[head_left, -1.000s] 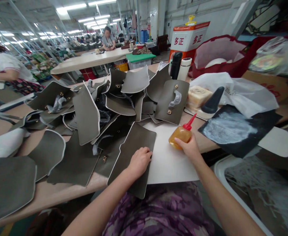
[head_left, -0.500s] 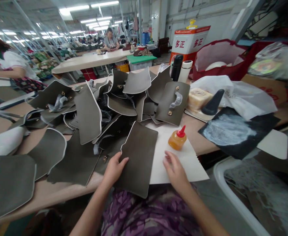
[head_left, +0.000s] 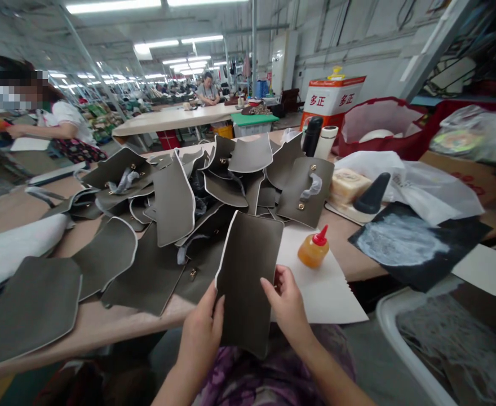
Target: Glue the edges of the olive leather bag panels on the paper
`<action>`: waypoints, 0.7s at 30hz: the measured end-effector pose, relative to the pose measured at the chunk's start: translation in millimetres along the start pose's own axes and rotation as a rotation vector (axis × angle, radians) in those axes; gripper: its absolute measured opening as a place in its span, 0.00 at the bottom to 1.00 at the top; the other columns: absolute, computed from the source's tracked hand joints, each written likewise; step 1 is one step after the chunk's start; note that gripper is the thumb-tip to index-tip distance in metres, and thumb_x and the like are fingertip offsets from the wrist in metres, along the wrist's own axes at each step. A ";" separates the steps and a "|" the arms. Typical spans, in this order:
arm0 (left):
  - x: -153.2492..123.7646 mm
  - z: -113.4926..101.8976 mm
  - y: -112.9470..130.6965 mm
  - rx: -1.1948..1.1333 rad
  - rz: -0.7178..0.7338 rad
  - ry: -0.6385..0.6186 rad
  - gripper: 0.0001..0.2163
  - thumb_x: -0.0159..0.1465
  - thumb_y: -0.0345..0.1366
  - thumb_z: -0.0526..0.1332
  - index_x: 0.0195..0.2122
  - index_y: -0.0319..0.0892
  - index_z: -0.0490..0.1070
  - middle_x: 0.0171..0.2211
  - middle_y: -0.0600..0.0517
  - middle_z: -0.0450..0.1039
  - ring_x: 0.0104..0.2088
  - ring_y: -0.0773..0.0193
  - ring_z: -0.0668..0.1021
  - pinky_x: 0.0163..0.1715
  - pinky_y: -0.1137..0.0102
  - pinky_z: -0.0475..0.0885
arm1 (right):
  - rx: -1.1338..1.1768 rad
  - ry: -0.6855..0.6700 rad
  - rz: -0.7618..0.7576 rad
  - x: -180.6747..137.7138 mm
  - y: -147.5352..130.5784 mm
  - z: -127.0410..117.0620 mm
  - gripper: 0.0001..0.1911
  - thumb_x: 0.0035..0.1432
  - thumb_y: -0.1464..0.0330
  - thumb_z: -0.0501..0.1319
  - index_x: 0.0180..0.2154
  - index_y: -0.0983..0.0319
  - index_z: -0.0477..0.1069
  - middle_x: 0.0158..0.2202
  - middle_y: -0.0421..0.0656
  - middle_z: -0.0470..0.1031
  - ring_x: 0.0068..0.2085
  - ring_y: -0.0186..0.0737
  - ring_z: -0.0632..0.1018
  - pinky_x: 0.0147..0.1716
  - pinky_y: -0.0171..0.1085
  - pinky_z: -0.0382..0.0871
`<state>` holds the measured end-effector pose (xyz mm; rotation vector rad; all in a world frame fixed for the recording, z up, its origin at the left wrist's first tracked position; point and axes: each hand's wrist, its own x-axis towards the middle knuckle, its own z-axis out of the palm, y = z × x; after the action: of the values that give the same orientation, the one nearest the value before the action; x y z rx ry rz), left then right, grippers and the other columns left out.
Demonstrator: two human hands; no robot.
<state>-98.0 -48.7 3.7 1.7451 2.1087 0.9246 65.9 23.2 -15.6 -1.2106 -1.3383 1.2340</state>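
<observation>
Both hands hold a dark olive-grey leather panel (head_left: 250,265) with a pale edge, tilted up in front of my lap. My left hand (head_left: 201,324) grips its left edge, thumb on the front face. On the opposite edge, my right hand (head_left: 286,301) pinches the panel, its other fingers partly hidden behind. A squeeze bottle (head_left: 313,251) of amber liquid with a red nozzle stands just beyond my right hand, on white paper (head_left: 330,296). Similar panels (head_left: 174,200) lie in a loose pile to the left and behind, some with wrapped handles and gold fittings.
A black thermos (head_left: 313,137) and a white flask (head_left: 326,142) stand at the back. To the right are a yellowish block (head_left: 347,186), a dark cone-shaped object (head_left: 372,193) and a white-smeared black sheet (head_left: 400,237). A white bin (head_left: 385,316) stands low right. Two co-workers sit farther off.
My right hand has moved left from beside the bottle and taken hold of the panel's right edge. The panel is raised a little. The whole view has shifted slightly.
</observation>
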 end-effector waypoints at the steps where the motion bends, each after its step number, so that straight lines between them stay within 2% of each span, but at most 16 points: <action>1: -5.7 0.1 0.5 0.019 0.037 -0.001 0.18 0.63 0.36 0.48 0.54 0.41 0.57 0.49 0.45 0.69 0.47 0.59 0.73 0.44 0.68 0.70 | -0.059 0.007 -0.025 -0.3 -0.8 -0.1 0.12 0.54 0.60 0.55 0.37 0.61 0.61 0.32 0.42 0.70 0.32 0.38 0.71 0.31 0.35 0.65; 4: -19.3 -2.8 1.1 0.050 0.107 0.025 0.21 0.63 0.34 0.48 0.58 0.42 0.52 0.52 0.45 0.66 0.49 0.60 0.72 0.44 0.69 0.70 | -0.235 0.010 -0.119 2.9 -2.0 -2.2 0.12 0.57 0.59 0.51 0.28 0.60 0.60 0.23 0.37 0.63 0.26 0.35 0.66 0.27 0.33 0.60; 6: -26.2 -6.4 0.0 0.026 0.108 0.035 0.21 0.63 0.34 0.48 0.59 0.43 0.50 0.54 0.46 0.64 0.51 0.60 0.70 0.46 0.69 0.69 | -0.279 0.013 -0.160 6.8 -5.5 -3.2 0.13 0.58 0.58 0.50 0.26 0.60 0.58 0.21 0.35 0.60 0.25 0.33 0.64 0.25 0.32 0.58; 12: -45.0 -15.5 -6.8 -0.200 -0.083 0.029 0.21 0.62 0.39 0.51 0.57 0.43 0.56 0.51 0.49 0.68 0.50 0.60 0.71 0.49 0.69 0.67 | -0.351 0.011 -0.228 17.8 -25.4 2.3 0.18 0.58 0.57 0.49 0.21 0.59 0.51 0.17 0.32 0.51 0.20 0.31 0.58 0.22 0.32 0.51; 16: -54.9 -17.4 -14.7 -0.388 -0.154 0.078 0.19 0.60 0.42 0.54 0.51 0.43 0.63 0.49 0.51 0.70 0.49 0.58 0.72 0.48 0.71 0.68 | -0.313 -0.013 -0.275 26.7 -37.8 7.8 0.19 0.60 0.56 0.46 0.21 0.59 0.52 0.17 0.33 0.50 0.21 0.31 0.58 0.22 0.32 0.51; 21: -63.0 -17.1 -23.3 -0.523 -0.208 0.210 0.19 0.58 0.42 0.57 0.50 0.45 0.65 0.49 0.52 0.70 0.49 0.57 0.71 0.51 0.68 0.66 | -0.242 -0.098 -0.226 36.1 -55.9 14.6 0.20 0.59 0.54 0.46 0.21 0.60 0.53 0.18 0.33 0.52 0.21 0.32 0.59 0.22 0.32 0.52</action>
<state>-110.3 -115.6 -9.9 1.1895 1.8805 1.4804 43.8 57.1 39.3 -1.1365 -1.6860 1.0026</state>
